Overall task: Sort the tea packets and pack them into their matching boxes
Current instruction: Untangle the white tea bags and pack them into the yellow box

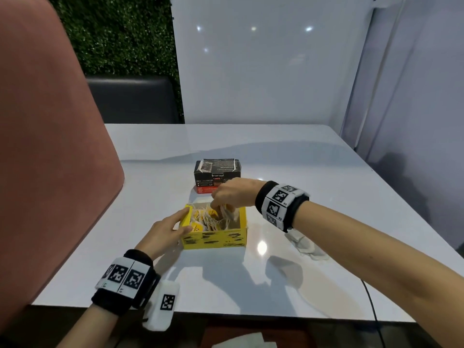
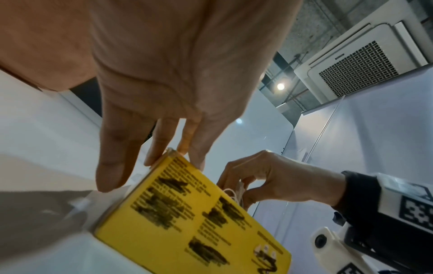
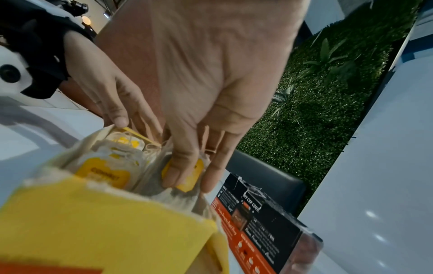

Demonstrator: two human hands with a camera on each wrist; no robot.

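White surface [image 1: 313,172] carries our yellow box [image 1: 213,238]. Our left hand [image 1: 163,234] rests on its left wall with straight fingers; our right hand [image 1: 234,193] pinches tea packets [image 1: 208,218] inside it. Behind stands a black box [image 1: 217,175].

White glossy table [image 1: 301,156] reflected ceiling lights. Pink padded chair back [image 1: 45,146] filled the left side of the head view, close to camera. Dark cushioned seat back [image 1: 130,99] stood beyond the table's far left corner, artificial green foliage wall [image 1: 113,33] behind it. White glossy wall panels [image 1: 263,59] closed off the far and right sides. Ceiling air-conditioning cassette with grille [image 2: 358,68] showed overhead in the left wrist view, a round lamp [image 2: 280,86] near it.
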